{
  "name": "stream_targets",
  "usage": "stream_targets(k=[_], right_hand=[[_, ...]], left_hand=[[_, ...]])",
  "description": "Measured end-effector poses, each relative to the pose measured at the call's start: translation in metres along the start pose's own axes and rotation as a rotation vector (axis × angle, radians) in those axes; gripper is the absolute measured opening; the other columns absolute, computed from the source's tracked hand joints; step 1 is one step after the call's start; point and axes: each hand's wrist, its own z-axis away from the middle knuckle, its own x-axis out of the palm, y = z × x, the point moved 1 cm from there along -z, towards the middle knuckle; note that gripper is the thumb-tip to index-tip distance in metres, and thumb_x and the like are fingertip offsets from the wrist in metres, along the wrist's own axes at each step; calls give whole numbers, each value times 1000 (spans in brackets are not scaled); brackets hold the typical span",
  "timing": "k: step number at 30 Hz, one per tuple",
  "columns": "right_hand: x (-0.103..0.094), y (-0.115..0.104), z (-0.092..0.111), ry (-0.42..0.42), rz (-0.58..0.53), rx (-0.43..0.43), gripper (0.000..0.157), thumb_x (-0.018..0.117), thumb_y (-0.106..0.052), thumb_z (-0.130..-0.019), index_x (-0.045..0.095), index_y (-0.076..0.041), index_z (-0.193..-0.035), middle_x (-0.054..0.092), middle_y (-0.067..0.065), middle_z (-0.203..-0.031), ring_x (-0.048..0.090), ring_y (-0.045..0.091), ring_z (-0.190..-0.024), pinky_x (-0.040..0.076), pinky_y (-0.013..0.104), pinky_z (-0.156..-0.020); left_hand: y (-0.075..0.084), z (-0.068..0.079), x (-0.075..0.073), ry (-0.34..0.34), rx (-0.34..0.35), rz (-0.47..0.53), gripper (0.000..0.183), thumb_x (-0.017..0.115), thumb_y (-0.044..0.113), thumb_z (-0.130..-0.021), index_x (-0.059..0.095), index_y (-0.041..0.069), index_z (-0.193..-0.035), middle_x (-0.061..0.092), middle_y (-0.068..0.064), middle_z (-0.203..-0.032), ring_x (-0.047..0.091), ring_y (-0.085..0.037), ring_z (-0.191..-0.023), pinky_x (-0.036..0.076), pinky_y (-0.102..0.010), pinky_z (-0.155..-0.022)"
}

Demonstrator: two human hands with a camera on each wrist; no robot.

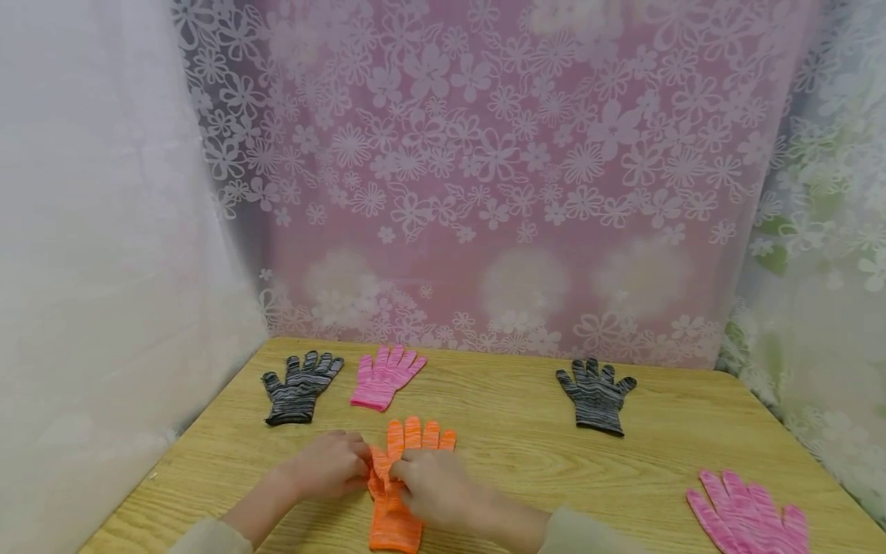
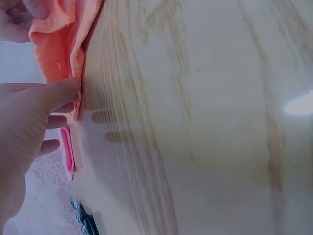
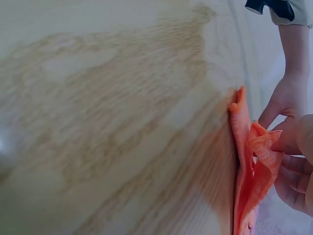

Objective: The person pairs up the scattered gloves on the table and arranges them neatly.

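Observation:
An orange knit glove point(image 1: 397, 523) lies near the front of the table, fingers pointing away from me and cuff toward me. At its left edge, my left hand point(image 1: 331, 465) pinches the thumb side of the fabric. My right hand point(image 1: 439, 486) covers part of the palm and pinches a raised fold there. Seen from the right wrist, that orange fold point(image 3: 264, 156) stands up between the right thumb and fingers. In the left wrist view, the left thumb point(image 2: 63, 93) presses on the edge of the orange cloth point(image 2: 56, 54).
At the back left lie a grey-black glove point(image 1: 299, 392) and a pink glove point(image 1: 384, 378). Another grey-black glove point(image 1: 597, 400) is at the back right, and a second pink glove point(image 1: 751, 515) at the front right. Flowered curtains point(image 1: 484, 177) enclose the wooden table point(image 1: 512, 415).

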Motion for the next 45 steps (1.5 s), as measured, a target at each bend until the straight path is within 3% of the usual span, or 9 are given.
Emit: stream_targets(k=[9,16,21,26,33,36,41,45], right_hand=[[2,-5,-3,-20,-62,37,14,67,-13,-79,70,-20,-91,57,-12,-78,51,-1,-64,33,12,-47],[-1,-9,-7,-40,-139,87,13,67,-14,-80,71,-19,-92,59,-12,-79,51,-1,-66,34,14,-50],[6,-12,-6,-87,-156,95,12,67,-16,-81,70,-19,-92,57,-13,-79,51,-2,-68,35,14,-52],[10,-10,-4,-135,-100,7,17,67,-22,-83,68,-18,-100,54,-12,-82,49,-2,-69,35,13,-54],[14,-4,4,-126,103,-231,33,60,-35,-89,63,-14,-114,56,-7,-95,50,4,-81,37,13,-63],[16,-3,7,-117,180,-257,36,56,-38,-91,61,-14,-118,56,-5,-102,51,7,-87,39,16,-65],[19,-2,8,-194,233,-219,42,46,-43,-95,55,-15,-125,53,-5,-110,49,9,-95,41,22,-68],[18,-2,12,-176,212,-236,39,44,-43,-95,56,-17,-122,51,-5,-110,48,9,-97,41,23,-72]], left_hand=[[-1,5,4,15,17,30,5,72,18,-79,71,21,-76,58,14,-78,56,0,-73,44,-24,-66],[-3,5,8,44,15,12,6,73,19,-77,70,22,-74,54,14,-74,50,1,-65,27,-16,-58],[-4,6,10,31,13,33,7,72,18,-78,69,21,-74,55,13,-76,50,1,-66,33,-16,-59],[-4,5,6,45,24,17,8,72,16,-78,68,20,-72,55,12,-74,50,-1,-65,37,-18,-58],[-3,1,1,169,39,-155,8,71,20,-79,63,19,-78,55,8,-76,52,-9,-71,44,-27,-66],[-1,-6,0,128,41,-176,7,68,23,-82,64,18,-86,59,7,-83,55,-10,-78,46,-29,-72],[1,-13,3,-4,15,-150,9,63,26,-86,65,19,-91,59,6,-86,55,-11,-78,47,-30,-71],[1,-12,7,-21,7,-136,12,64,29,-85,65,18,-91,58,6,-84,54,-11,-76,46,-29,-67]])
